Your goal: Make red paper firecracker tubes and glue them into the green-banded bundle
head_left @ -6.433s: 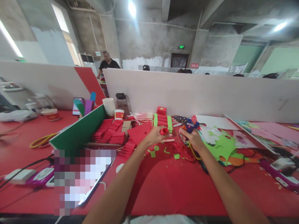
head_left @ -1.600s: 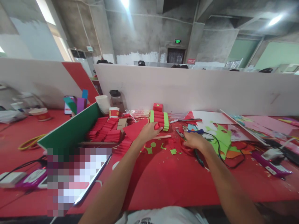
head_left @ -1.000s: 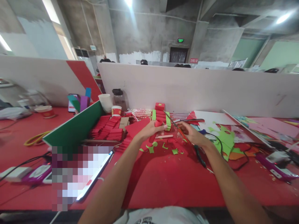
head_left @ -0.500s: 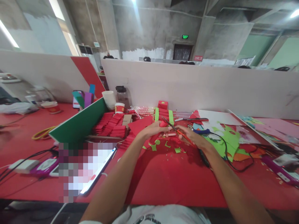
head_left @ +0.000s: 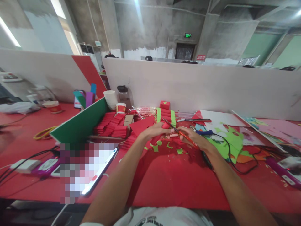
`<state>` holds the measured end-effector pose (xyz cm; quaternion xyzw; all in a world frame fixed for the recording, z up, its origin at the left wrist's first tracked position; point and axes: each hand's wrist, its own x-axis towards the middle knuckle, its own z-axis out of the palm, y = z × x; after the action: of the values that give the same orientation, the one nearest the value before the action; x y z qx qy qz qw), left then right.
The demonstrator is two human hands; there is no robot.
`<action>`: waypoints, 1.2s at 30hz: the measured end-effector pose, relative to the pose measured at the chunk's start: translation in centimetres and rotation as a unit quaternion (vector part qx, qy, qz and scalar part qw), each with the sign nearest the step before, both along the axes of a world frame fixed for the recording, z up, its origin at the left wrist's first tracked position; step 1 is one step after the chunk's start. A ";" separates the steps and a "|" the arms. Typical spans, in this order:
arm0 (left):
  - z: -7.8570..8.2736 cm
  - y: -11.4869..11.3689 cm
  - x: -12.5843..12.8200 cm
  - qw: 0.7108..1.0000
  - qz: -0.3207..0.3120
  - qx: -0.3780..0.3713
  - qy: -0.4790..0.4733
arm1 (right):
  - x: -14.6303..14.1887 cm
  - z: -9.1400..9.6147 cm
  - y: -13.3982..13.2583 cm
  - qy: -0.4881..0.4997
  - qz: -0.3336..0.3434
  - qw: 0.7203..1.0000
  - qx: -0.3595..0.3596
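Observation:
My left hand [head_left: 156, 130] is closed around a red rolled piece [head_left: 155, 139], paper or foam, that shows below and beyond the fingers. My right hand [head_left: 190, 136] grips a slim pointed tool [head_left: 187, 137] with an orange-red handle. Its dark tip reaches left across my left fingertips; I cannot tell whether it is scissors or tweezers. Just behind the hands lies a bundle of red rolls [head_left: 166, 116] with two lime-green bands, and behind it a small red box with a star [head_left: 165, 104]. Lime-green scraps [head_left: 180, 151] lie below the hands.
Stacked red strips [head_left: 110, 125] and a green board [head_left: 80, 121] lie left, near a lit tablet [head_left: 101, 171]. Paper cups [head_left: 121, 108] stand behind. On the right are a blue glue gun [head_left: 203, 132] with its cord, and green sheets [head_left: 229, 142]. A white partition [head_left: 199, 84] closes the back.
The view has shifted slightly. Both hands keep nearly the same pose, with the tool still across the left fingertips.

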<state>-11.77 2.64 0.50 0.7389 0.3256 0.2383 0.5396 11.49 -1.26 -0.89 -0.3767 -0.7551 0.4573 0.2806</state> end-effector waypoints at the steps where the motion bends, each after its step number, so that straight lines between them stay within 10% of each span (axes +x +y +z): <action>1: 0.0 0.0 0.0 1.000 0.000 0.000 0.000 | -0.1 0.1 0.0 0.001 -0.001 1.000 -0.004; 29: 1.1 -1.2 0.2 0.997 -0.039 0.059 -0.028 | 0.9 0.4 0.5 0.031 -0.083 0.996 0.028; 36: 0.0 -0.5 0.6 0.989 0.063 0.135 -0.021 | 1.1 0.5 0.5 -0.016 -0.087 0.996 0.030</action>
<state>-11.12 2.13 0.53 0.7775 0.3251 0.3296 0.4257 12.57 -0.71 -0.38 -0.4398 -0.7372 0.4019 0.3188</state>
